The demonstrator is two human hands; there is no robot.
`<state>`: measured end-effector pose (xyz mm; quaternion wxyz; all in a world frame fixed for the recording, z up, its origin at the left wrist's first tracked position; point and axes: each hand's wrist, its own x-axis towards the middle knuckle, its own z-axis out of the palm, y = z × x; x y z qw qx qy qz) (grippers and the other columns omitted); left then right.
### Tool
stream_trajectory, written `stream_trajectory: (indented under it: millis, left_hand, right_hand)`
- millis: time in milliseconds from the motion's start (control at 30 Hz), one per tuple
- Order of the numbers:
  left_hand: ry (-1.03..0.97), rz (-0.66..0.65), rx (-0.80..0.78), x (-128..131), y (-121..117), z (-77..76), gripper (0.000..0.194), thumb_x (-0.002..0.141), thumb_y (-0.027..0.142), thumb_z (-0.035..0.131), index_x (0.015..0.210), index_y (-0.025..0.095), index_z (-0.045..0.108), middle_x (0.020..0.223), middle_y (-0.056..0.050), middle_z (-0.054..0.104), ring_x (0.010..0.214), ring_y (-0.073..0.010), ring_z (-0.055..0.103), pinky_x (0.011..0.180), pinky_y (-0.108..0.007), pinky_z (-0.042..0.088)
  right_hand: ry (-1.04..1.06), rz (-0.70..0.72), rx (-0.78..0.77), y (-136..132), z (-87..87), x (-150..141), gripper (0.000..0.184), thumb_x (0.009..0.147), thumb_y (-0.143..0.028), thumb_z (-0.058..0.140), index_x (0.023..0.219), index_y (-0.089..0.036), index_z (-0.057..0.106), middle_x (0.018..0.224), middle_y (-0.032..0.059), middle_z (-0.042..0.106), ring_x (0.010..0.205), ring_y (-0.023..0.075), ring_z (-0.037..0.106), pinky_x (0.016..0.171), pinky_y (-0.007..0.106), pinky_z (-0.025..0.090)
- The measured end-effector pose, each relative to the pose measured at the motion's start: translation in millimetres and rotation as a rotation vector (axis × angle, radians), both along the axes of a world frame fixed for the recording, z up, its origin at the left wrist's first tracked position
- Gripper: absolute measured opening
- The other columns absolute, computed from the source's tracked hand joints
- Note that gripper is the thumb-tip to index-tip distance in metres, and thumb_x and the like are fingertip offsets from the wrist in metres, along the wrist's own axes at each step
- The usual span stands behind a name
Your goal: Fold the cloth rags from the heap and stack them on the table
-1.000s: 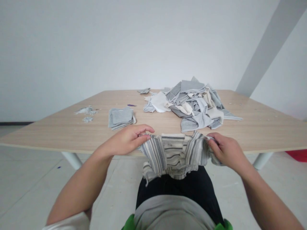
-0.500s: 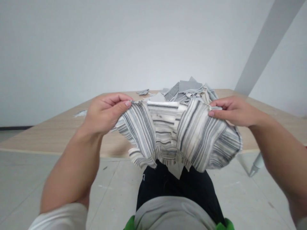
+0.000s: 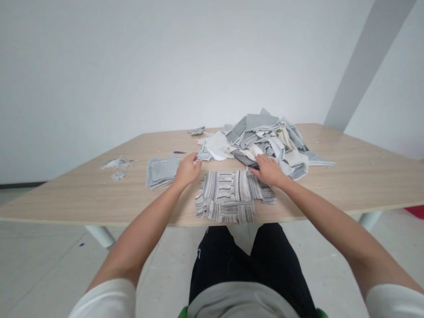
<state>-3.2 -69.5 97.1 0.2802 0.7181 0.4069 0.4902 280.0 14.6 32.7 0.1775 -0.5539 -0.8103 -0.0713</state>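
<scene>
A striped patchwork cloth point(image 3: 232, 194) in grey, cream and black lies spread on the table near its front edge. My left hand point(image 3: 188, 169) is just beyond the cloth's upper left corner, thumb and fingers apart, with nothing visible in it. At the cloth's upper right edge, my right hand point(image 3: 267, 170) has its fingers stretched out, the thumb at or just over the fabric. Behind that hand rises a heap of grey, white and beige cloth pieces point(image 3: 261, 123). A stack of folded grey cloths point(image 3: 162, 171) sits left of my left hand, partly covered by it.
The wooden table point(image 3: 357, 176) stands against a pale wall. Small white and grey scraps point(image 3: 115, 163) lie at its left side. A thin dark purple item point(image 3: 179, 152) lies behind the grey stack. A small grey cloth piece point(image 3: 196, 130) is near the back edge.
The striped cloth was held up stretched between both hands, raised and shaken out. Now it lies on the table, and both hands have let go and reached farther forward.
</scene>
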Motion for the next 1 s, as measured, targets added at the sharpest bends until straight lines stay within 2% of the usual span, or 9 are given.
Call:
stream_trajectory:
  millis: [100,200,267,333,433,600,833,900,1000]
  left_hand:
    - [0.011,-0.025,-0.050,2,-25,-33.8,0.035,0.089,0.034,0.056,0.118,0.015,0.055,0.117,-0.010,0.058,0.100,-0.0207,0.059,0.084,-0.040,0.052]
    - [0.045,-0.117,-0.140,14,-66,-86.4,0.024,0.083,0.035,0.062,0.098,0.016,0.066,0.098,-0.009,0.067,0.092,-0.0202,0.063,0.077,-0.032,0.054]
    - [0.081,-0.360,-0.422,25,-93,-129.7,0.026,0.090,0.034,0.049,0.100,0.017,0.066,0.094,-0.008,0.069,0.087,-0.0190,0.065,0.071,-0.031,0.055]
    - [0.172,-0.488,-0.645,32,-115,-172.2,0.031,0.091,0.030,0.042,0.110,0.017,0.063,0.100,-0.010,0.070,0.091,-0.0212,0.067,0.070,-0.034,0.056]
    - [0.517,-0.605,-0.514,24,-135,-218.3,0.033,0.084,0.026,0.051,0.114,0.024,0.064,0.129,-0.009,0.059,0.121,-0.0245,0.053,0.100,-0.042,0.043]
    - [0.974,-0.511,-0.149,-24,-143,-240.1,0.049,0.086,0.023,0.046,0.134,0.034,0.048,0.141,-0.003,0.047,0.136,-0.0262,0.035,0.113,-0.058,0.012]
    - [1.096,0.170,-0.097,-67,-120,-255.5,0.044,0.095,0.033,0.031,0.125,0.016,0.058,0.130,-0.014,0.057,0.125,-0.0286,0.049,0.111,-0.055,0.024]
    - [1.065,0.232,-0.038,-65,-116,-261.7,0.050,0.094,0.037,0.035,0.136,0.011,0.047,0.140,-0.017,0.045,0.131,-0.0292,0.041,0.111,-0.052,0.028]
    - [0.987,0.149,0.053,-46,-118,-268.4,0.061,0.091,0.041,0.042,0.145,0.012,0.033,0.150,-0.016,0.028,0.138,-0.0273,0.030,0.111,-0.045,0.032]
  right_hand:
    - [-0.023,0.121,0.035,-24,-26.3,-6,0.056,0.091,-0.044,0.044,0.135,-0.009,0.043,0.148,0.0178,0.034,0.140,0.0327,0.020,0.110,0.052,0.019]
    - [-0.035,0.254,0.022,-49,-47.4,-12,0.060,0.091,-0.050,0.042,0.136,-0.009,0.044,0.150,0.0157,0.030,0.142,0.0307,0.014,0.113,0.050,0.013]
    - [-0.036,0.303,-0.024,-62,-61.8,-16,0.061,0.091,-0.052,0.040,0.136,-0.010,0.044,0.150,0.0155,0.032,0.142,0.0299,0.015,0.113,0.050,0.012]
    - [-0.026,0.294,-0.107,-68,-75.9,-16,0.060,0.092,-0.052,0.038,0.135,-0.011,0.045,0.148,0.0166,0.035,0.141,0.0300,0.019,0.112,0.051,0.016]
    - [0.006,0.272,-0.216,-70,-91.4,-13,0.058,0.093,-0.052,0.036,0.135,-0.011,0.046,0.146,0.0168,0.038,0.140,0.0295,0.024,0.110,0.051,0.022]
    - [0.041,0.288,-0.244,-67,-96.3,-7,0.059,0.092,-0.052,0.039,0.135,-0.013,0.045,0.145,0.0156,0.039,0.138,0.0287,0.028,0.110,0.049,0.022]
    - [0.040,0.270,-0.216,-69,-96.5,-9,0.059,0.092,-0.052,0.041,0.135,-0.012,0.046,0.144,0.0154,0.041,0.136,0.0273,0.032,0.112,0.047,0.020]
    - [0.040,0.265,-0.209,-69,-97.5,-10,0.058,0.091,-0.051,0.041,0.134,-0.012,0.046,0.144,0.0154,0.041,0.136,0.0273,0.032,0.111,0.047,0.020]
    - [0.043,0.254,-0.205,-69,-98.9,-10,0.058,0.091,-0.051,0.042,0.134,-0.012,0.047,0.144,0.0153,0.042,0.136,0.0274,0.033,0.111,0.047,0.020]
